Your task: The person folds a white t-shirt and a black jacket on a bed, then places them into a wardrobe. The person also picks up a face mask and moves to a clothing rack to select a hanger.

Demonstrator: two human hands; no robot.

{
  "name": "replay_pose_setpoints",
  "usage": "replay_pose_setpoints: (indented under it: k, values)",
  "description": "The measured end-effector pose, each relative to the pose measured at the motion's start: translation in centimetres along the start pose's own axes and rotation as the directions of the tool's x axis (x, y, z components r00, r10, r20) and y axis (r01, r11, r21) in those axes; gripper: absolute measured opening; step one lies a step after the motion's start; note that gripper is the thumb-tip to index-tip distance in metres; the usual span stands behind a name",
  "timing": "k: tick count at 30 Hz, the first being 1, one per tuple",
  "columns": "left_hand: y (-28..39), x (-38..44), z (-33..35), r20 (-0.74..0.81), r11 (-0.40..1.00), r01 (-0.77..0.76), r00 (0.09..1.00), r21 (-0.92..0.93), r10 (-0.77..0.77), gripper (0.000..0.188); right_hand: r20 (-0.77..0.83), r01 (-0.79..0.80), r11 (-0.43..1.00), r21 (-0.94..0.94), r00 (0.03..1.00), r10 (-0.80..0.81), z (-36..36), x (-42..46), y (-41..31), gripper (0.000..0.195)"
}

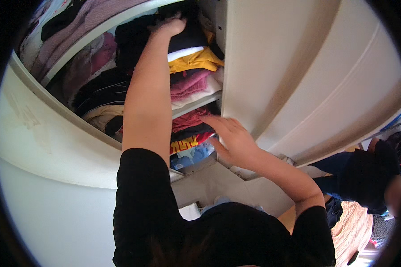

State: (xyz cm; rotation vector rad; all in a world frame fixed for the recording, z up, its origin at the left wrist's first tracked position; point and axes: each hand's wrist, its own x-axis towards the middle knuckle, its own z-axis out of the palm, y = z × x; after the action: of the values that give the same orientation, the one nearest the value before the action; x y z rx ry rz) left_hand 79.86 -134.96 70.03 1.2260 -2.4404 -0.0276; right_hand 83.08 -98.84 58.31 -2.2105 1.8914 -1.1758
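My left hand [170, 26] reaches deep into an open white wardrobe and lies against black folded clothes [188, 38]. Dark cloth and shadow obscure its fingers, so any grip is unclear. Below that pile, on the same shelf, are a yellow garment [195, 60] and pink folded cloth [190, 87]. My right hand [235, 140] hovers, slightly blurred, by the lower shelf with fingers apart and nothing in them. Its fingertips are nearest a dark red garment [190, 119]; whether they touch is unclear. Beneath lie a red-and-yellow printed garment [185, 144] and blue cloth [193, 157].
The wardrobe door [287, 66] stands open on the right. A closed white panel [53, 143] fills the left. Metal shelf edges [197, 105] cross the opening. Another person [357, 177] in dark clothes is at the far right, near a crinkled beige cloth [351, 223].
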Motion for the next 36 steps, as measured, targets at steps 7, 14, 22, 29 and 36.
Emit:
replay_pose_setpoints:
  k: [7, 14, 22, 29, 36]
  values:
    - [4.1, -10.8, 3.1, -0.566, 0.914, -0.141, 0.746, 0.381, 0.351, 0.054, -0.184, -0.385, 0.923, 0.025, 0.905, 0.383, -7.6, -14.9, 0.5, 0.042]
    - [19.8, -37.4, 4.6, -0.86, 0.081, -0.996, 0.07, -0.033, 0.505, 0.033, -0.33, -0.633, 0.757, 0.162, 0.688, 0.646, -8.6, -28.3, 0.4, 0.034]
    - [37.7, -53.5, 12.1, -0.467, -0.316, -0.703, 0.027, -0.637, 0.884, 0.028, -0.405, -0.698, 0.313, 0.644, 0.036, 0.914, -10.0, -55.6, 2.6, 0.029]
    - [50.4, -67.1, 23.6, 0.3, 0.29, -0.087, -0.15, -0.953, 0.942, 0.015, -0.025, 0.103, 0.117, 0.988, -0.634, 0.773, -9.5, -80.8, 3.6, 0.031]
    - [62.6, -81.7, 42.8, 0.91, 0.802, 0.598, -0.33, -0.005, 0.252, 0.046, 0.045, 0.425, 0.523, 0.739, -0.805, 0.592, -7.9, -98.8, 8.1, 0.04]
